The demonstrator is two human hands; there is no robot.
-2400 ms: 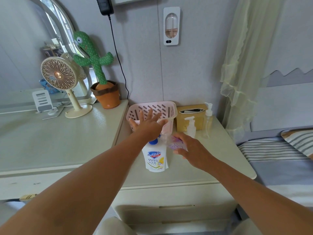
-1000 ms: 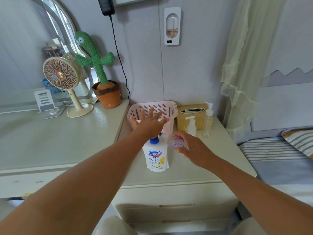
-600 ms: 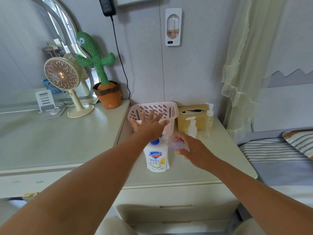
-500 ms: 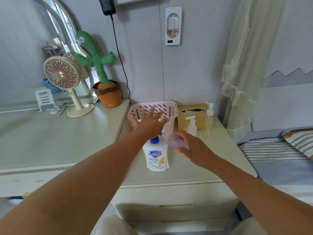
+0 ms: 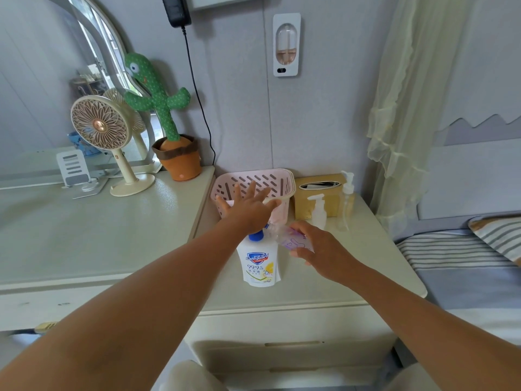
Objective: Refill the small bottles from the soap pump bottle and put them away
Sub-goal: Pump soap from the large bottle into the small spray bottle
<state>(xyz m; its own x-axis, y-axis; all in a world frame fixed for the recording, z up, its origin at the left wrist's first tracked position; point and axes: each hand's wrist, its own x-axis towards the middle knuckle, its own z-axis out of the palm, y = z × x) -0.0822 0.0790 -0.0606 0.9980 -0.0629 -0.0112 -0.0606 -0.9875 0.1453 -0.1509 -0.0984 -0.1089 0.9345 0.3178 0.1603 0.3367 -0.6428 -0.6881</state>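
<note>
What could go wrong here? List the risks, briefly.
1. The left hand, flat and open, presses the pump of the soap bottle, and nothing holds the bottle's body. An off-centre push could tip it.
2. The right hand holds the small clear bottle tilted at the nozzle, its mouth hidden. If it sits off the spout, soap may land on the cabinet top.
3. The white pump bottle and the clear pump bottle stand just behind that hand and could be knocked.

Stretched out ahead, the left hand (image 5: 248, 211) lies palm down with fingers splayed, the right hand (image 5: 320, 249) just beside it, fingers curled round a small bottle (image 5: 293, 240)
</note>
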